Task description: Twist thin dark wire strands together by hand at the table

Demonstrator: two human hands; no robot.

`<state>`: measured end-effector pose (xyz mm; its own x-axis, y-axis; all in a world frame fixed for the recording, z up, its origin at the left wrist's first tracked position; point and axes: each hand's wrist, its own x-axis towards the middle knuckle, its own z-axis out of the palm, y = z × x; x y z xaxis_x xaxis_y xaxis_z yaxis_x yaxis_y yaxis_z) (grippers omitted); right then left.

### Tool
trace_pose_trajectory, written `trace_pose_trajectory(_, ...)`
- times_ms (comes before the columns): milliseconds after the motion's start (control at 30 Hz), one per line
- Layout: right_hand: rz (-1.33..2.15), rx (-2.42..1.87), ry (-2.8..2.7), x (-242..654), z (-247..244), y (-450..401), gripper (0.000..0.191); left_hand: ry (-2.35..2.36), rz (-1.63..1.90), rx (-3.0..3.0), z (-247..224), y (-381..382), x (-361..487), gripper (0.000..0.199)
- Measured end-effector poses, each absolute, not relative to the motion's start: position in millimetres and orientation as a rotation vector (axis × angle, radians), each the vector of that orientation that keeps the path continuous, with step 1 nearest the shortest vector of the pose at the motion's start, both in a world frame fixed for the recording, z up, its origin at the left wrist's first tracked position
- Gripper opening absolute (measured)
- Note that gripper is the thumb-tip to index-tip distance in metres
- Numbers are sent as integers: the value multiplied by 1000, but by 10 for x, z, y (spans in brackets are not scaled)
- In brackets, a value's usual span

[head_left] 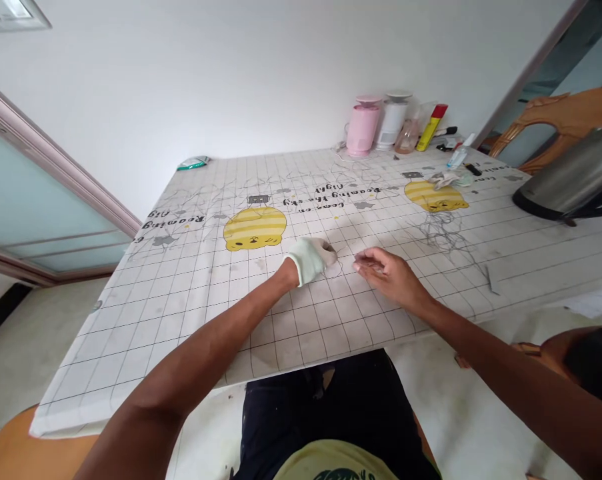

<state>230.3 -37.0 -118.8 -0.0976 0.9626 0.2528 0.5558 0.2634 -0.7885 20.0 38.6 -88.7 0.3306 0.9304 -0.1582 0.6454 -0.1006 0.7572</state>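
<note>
while gloved fingers (329, 256) curl by thread (341, 268), spray bottle (407, 138) behind, apparently part-filled

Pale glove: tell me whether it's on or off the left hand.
On: the pale glove wraps the left hand, its cuff meeting the bare forearm.

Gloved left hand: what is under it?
The grid-patterned tablecloth shows around the left hand. The patch directly beneath is covered, so anything lying there cannot be seen.

The tablecloth (181, 303) bears inverted print (338, 197) — "Come on", "Roaming the sky", "flight" — while the shirt's (305, 463) lettering is illegible.
</note>
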Motion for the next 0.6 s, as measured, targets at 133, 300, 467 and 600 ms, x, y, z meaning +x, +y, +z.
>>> trace_pose_trajectory(133,1124,-1135,-1678,2201,-1144,-120,46,1347,406,1927,-823,359,129,18)
trace_pose_trajectory(300,1091,-1008,-1527,1985,-1128,41,39,1453,544,2014,-802,352,66,22)
trace_pose_trajectory(467,1032,-950,-1486,1993,-1054,189,33,1427,728,1716,-890,394,-113,38)
trace_pose_trajectory(600,1053,-938,-1475,1965,-1019,263,35,1132,765,1357,-949,378,-185,31)
